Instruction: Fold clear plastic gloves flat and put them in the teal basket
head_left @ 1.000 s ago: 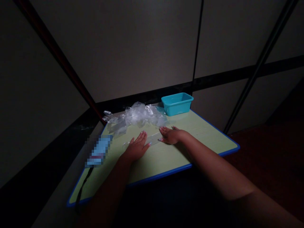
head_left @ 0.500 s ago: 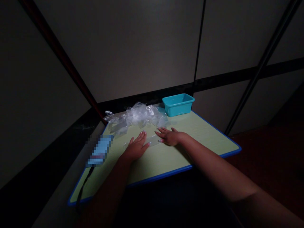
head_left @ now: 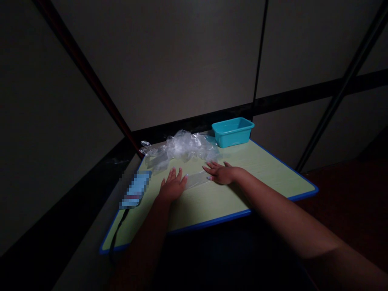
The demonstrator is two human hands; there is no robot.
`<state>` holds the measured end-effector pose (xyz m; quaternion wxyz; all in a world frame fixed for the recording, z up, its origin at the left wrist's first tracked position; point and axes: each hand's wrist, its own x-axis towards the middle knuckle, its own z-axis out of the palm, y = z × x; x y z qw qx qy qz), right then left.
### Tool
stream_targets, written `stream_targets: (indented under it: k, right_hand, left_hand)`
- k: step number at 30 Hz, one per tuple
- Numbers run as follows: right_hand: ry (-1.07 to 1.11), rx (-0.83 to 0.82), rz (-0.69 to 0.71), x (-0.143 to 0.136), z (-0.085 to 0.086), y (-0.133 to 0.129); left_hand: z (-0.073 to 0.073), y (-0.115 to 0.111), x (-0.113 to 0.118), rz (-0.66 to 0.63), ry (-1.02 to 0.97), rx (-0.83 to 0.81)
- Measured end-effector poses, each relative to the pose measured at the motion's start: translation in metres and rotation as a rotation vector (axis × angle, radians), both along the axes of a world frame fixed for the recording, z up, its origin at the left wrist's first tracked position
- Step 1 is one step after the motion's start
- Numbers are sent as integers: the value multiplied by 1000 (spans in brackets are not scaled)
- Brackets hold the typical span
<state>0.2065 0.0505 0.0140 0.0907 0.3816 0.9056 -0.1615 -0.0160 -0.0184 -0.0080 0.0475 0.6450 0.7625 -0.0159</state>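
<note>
A flat, narrow strip of clear plastic (head_left: pixel 197 180) lies on the yellow-green table (head_left: pixel 206 206). My left hand (head_left: pixel 173 186) rests palm down at the strip's left end, fingers spread. At its right end my right hand (head_left: pixel 222 173) lies flat, with its fingers apart and pointing left. Neither hand grips anything. Behind my hands a loose heap of crumpled clear plastic (head_left: pixel 183 146) spreads along the back left of the table.
A turquoise basket (head_left: pixel 233 139) stands at the back right corner. On the left edge lies a blurred blue card-like item (head_left: pixel 138 188) with a dark strap (head_left: pixel 117 232) running over the front edge. A panelled wall (head_left: pixel 182 72) rises behind.
My left hand has shifted left along the strip, and more of the plastic shows between my hands. My right hand stays at its end. The whole view has moved slightly.
</note>
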Motion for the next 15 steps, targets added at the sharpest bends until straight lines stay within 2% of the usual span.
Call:
stream_targets:
  k: [6,15]
  right_hand:
    - [2,-4,-12,0,-2,1]
    - [-26,-3,-1,0,1,0]
  left_hand:
    - [-3,2,0,-4,5,-1]
    - [1,-1,0,-15,-4,-14]
